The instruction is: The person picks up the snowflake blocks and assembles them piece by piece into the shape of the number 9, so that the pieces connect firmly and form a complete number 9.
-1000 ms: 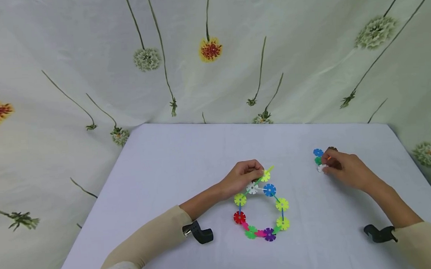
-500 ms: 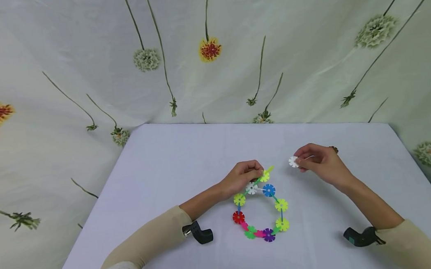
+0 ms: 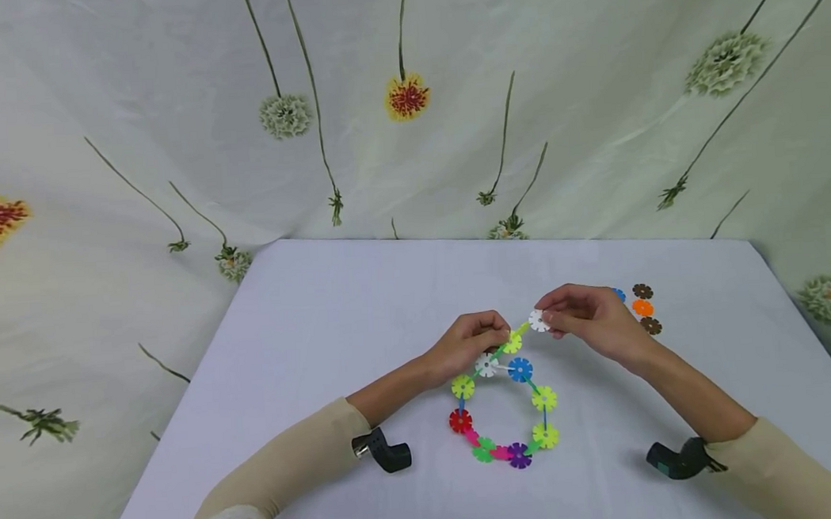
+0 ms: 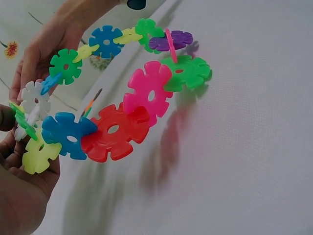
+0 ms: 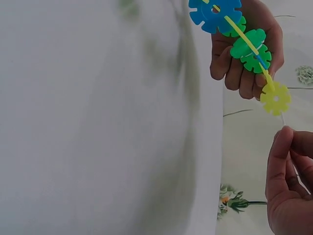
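Observation:
A chain of notched, flower-shaped plastic discs, the snowflake building kind, forms a loop held up above the table; its red disc shows at the loop's left side. My left hand pinches the loop at its upper end, beside a yellow disc. In the left wrist view, my left hand's fingers curl behind a yellow-green disc. My right hand pinches a white disc between thumb and fingertips. That white disc meets the chain's yellow end disc; whether their notches interlock I cannot tell.
Several loose discs lie on the white table right of my right hand: an orange disc, two brown ones and a blue disc partly hidden by the hand. A flower-patterned cloth hangs behind the table.
My right hand has taken the white disc from the loose discs and moved left to the chain's upper end. My left hand and the loop have hardly moved.

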Demonstrator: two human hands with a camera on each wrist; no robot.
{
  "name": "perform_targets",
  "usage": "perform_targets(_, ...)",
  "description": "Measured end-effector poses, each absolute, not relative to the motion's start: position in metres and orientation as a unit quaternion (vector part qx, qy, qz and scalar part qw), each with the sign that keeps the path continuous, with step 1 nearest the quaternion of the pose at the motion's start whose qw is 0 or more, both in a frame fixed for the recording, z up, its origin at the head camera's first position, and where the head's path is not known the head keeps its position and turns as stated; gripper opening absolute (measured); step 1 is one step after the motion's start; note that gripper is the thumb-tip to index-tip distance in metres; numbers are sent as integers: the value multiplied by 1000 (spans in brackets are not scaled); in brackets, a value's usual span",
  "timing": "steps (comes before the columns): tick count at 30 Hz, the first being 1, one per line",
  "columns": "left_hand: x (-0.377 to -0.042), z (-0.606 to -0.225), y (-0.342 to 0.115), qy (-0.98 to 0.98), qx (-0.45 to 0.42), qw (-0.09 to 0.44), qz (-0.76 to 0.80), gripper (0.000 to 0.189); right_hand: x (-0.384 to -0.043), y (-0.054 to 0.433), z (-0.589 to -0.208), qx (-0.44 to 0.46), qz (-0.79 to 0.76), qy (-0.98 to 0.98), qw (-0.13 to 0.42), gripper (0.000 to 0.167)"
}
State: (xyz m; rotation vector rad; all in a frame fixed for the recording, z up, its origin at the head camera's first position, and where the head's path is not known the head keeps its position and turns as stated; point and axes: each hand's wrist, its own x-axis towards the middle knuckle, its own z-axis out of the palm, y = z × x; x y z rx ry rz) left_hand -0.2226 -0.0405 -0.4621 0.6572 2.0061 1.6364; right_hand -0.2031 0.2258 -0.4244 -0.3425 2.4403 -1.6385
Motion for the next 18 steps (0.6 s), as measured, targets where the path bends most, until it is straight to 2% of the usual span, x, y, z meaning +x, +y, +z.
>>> perform_targets(18,-222,-463,-40,736,253,232,583,20,-204,222,-429,-137,-551,821,63,19)
